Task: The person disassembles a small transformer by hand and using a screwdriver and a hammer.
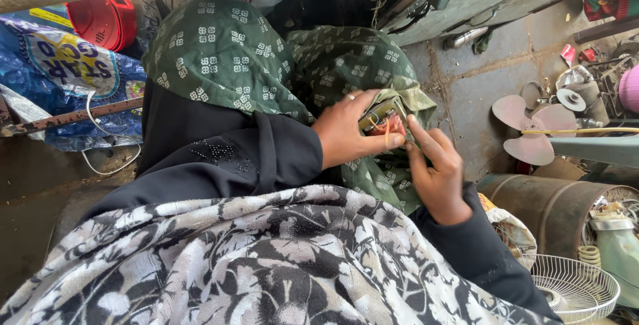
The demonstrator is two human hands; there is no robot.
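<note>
Holding: the left hand (347, 132) closes its grip around a small metal part with copper-coloured winding and thin orange wires (384, 122), thumb pressed along its lower edge.
Right hand: the right hand (436, 172) meets the part from the other side, fingertips (414, 125) touching its edge; its grip is narrow, pinching at the wires rather than wrapped around anything.
Where the part is: up off the lap, between both hands, just above the green patterned cloth (219, 59) over the knees.
Risk, wires: the orange strands look thin, so a hard tug from the right fingers could probably snap or fray them.
Risk, slip: only fingers carry the part; if the left grip loosens it would likely drop into the folds of cloth, or roll on to the grey stone floor (479, 92).
Risk, surroundings: a pink fan blade (529, 125), a rusty metal drum (552, 205) and a white wire fan guard (574, 288) crowd the right side, where a dropped piece could be hard to find.
</note>
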